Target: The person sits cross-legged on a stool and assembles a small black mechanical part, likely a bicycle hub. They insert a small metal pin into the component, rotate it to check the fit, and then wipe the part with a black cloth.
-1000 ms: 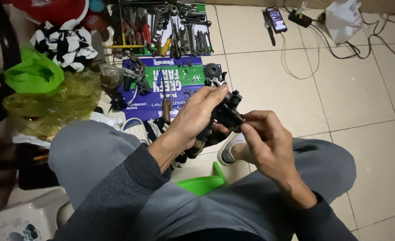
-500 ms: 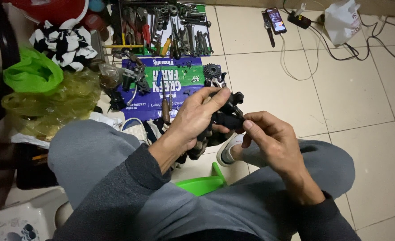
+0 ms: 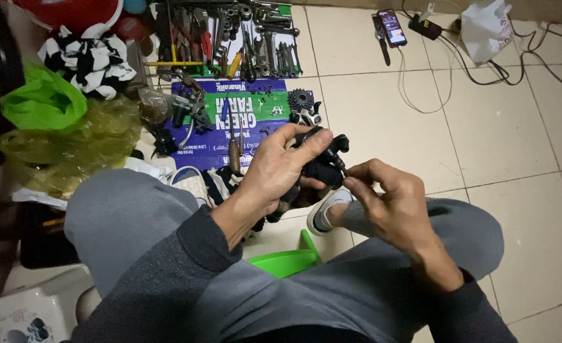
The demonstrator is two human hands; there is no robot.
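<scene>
Left hand wrapped around a black metal part, held above the shoe. Right hand pinching closed on what looks like a small pin at its edge. Best kept steady over the blue cardboard.

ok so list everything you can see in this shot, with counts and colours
black mechanical part: one, black, held in both hands
hand tools: many, mostly metal, laid out at top centre
flattened carton: one, blue and green, under small parts
toothed sprocket: one, dark, on the carton's right edge
phone: one, screen lit, top right on the tiled floor
white bag: one, top right
green bag: one, left
yellowish bag: one, left
green stool: one, between the legs
left hand: grips the part
right hand: fingertips pinch its right end
</scene>
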